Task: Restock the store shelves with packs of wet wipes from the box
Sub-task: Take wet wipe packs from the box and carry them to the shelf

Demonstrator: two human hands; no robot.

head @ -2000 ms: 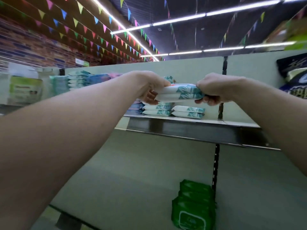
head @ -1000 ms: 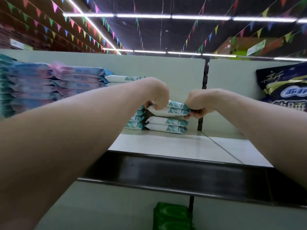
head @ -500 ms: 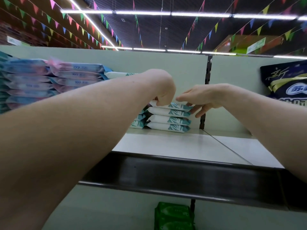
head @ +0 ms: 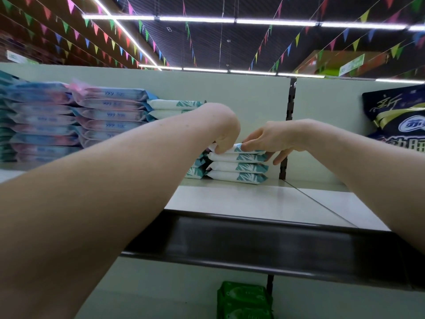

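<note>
Head view, and both hands are at mid-frame. The left hand (head: 226, 134) has its fingers curled down, pinching the left end of the top pack (head: 236, 148). The right hand (head: 272, 138) is loose, fingers spread and nearly straight, tips just touching the pack's right end. That pack caps a stack (head: 236, 168) of four soft, pillowy white packs with teal leaf print, sitting at the back of the glossy pale shelf (head: 241, 201). Crinkly pink-and-blue packs (head: 110, 116) are piled at left, green packs (head: 243, 298) at bottom centre, and a shiny dark bag (head: 400, 118) at far right.

top wipes pack (head: 232, 148) partly hidden | dark bag (head: 395, 120) cut off right
</note>
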